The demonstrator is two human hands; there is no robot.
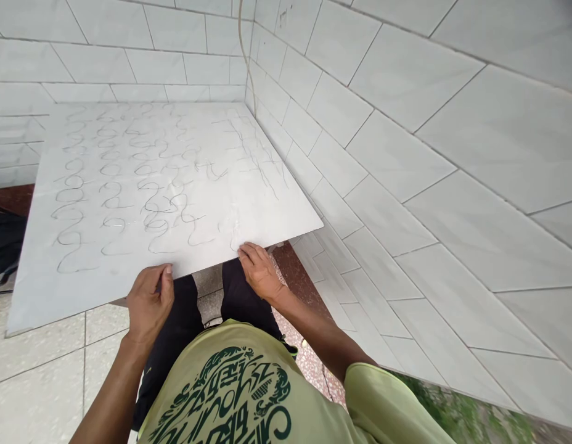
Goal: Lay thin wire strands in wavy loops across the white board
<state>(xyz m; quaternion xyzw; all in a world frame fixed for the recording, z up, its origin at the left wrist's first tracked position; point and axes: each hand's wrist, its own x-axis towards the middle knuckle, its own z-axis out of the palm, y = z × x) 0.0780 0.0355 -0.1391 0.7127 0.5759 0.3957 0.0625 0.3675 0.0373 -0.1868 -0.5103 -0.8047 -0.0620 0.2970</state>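
A large white board (pixel 267 209) lies flat in front of me, its near edge by my lap. Rows of thin, dark, curly lines (pixel 159 206) cover its left and middle; whether they are loose strands or drawn marks I cannot tell. Longer, straighter lines (pixel 258 163) run across the far right part. My left hand (pixel 150 301) is at the near edge, closed, thumb against the bent fingers; anything pinched there is hidden. Farther right along that edge, my right hand (pixel 261 271) has its fingers together, fingertips on the board's surface. What they may hold is too small to make out.
White tiled walls (pixel 383 154) meet at a corner behind and right of the board. A thin pale cable (pixel 243 49) hangs in that corner. Dark fabric (pixel 6 246) is at the far left, above a tiled floor (pixel 40 370). Some grass (pixel 471 407) shows lower right.
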